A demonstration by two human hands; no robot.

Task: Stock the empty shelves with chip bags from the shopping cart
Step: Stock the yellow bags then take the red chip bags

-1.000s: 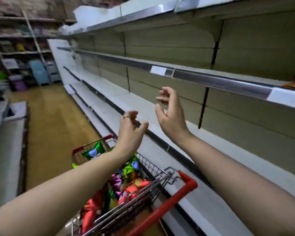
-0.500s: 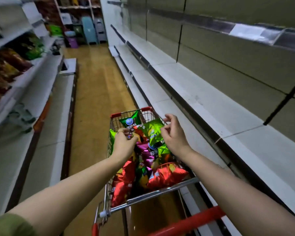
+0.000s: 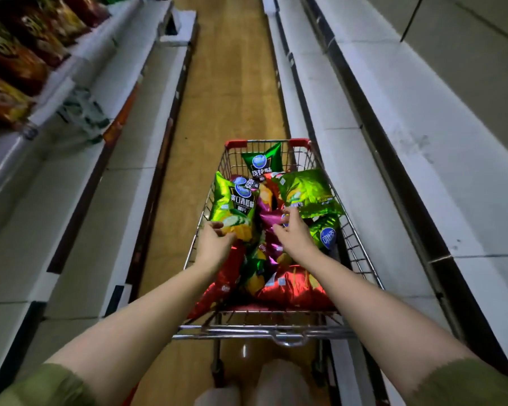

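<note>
Cart [image 3: 355, 247] aisle: left fingers [image 3: 215, 225] grip green chip bag [image 3: 232, 200] bottom.

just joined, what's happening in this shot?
A person stands behind a shopping cart piled with chip bags in a store aisle. The left hand grips the bottom of a green chip bag at the cart's left side. The right hand is at the lower edge of a second green bag; whether it has a hold is unclear. No bags show on the right-hand shelves.
</note>
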